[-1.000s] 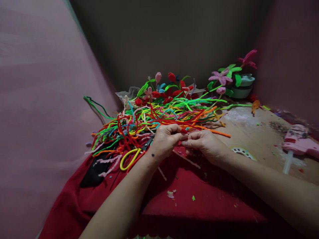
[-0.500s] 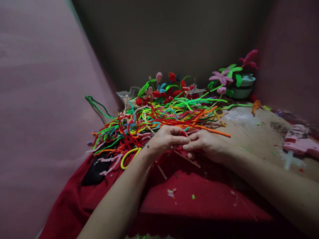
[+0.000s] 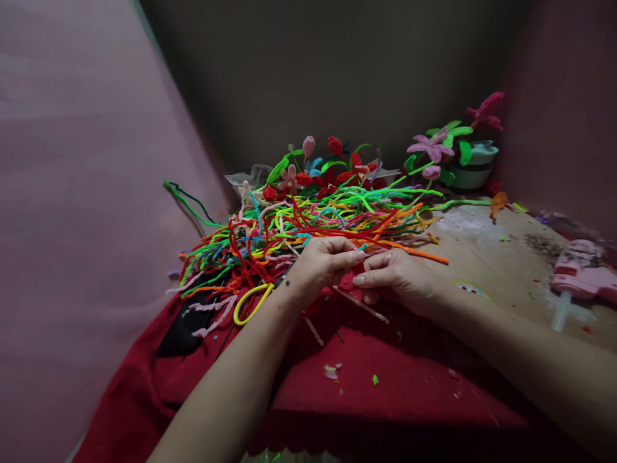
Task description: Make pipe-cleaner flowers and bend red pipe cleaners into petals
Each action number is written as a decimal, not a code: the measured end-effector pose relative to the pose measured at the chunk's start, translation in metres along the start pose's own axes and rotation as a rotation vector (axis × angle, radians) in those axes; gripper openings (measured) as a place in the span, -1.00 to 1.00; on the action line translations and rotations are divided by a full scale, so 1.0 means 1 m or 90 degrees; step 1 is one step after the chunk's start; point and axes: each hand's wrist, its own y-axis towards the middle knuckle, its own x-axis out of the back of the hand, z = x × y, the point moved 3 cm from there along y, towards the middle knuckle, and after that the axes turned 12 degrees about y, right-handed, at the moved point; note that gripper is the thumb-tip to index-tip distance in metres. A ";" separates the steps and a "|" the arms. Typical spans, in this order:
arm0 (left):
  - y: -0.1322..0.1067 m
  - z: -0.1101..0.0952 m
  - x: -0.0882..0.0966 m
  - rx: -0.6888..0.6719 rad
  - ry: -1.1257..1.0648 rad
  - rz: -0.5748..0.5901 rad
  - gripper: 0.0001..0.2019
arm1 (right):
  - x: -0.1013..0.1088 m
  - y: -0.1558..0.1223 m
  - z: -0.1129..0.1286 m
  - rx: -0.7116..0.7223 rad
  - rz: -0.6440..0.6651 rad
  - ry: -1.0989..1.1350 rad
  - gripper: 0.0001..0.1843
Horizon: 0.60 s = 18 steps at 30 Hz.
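My left hand (image 3: 322,262) and my right hand (image 3: 395,278) meet fingertip to fingertip over a red cloth (image 3: 366,373). Both are closed in a pinch on a small red pipe-cleaner piece (image 3: 348,281) that is mostly hidden between them. Just behind the hands lies a big tangled heap of coloured pipe cleaners (image 3: 308,228). A yellow loop (image 3: 250,303) lies by my left wrist.
Finished pipe-cleaner flowers (image 3: 332,167) stand behind the heap. A pot of flowers (image 3: 470,164) sits at the back right. A pink glue gun (image 3: 581,276) rests on the wooden table (image 3: 501,257) at right. Small scraps dot the cloth. Walls close in on the left and back.
The hands have stayed together, shifting slightly; the small red piece seen above the fingers earlier is now lower and more hidden between them.
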 end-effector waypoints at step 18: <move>-0.013 -0.016 -0.004 -0.199 0.745 -0.188 -0.84 | 0.013 0.003 0.003 0.096 -0.160 0.002 -0.73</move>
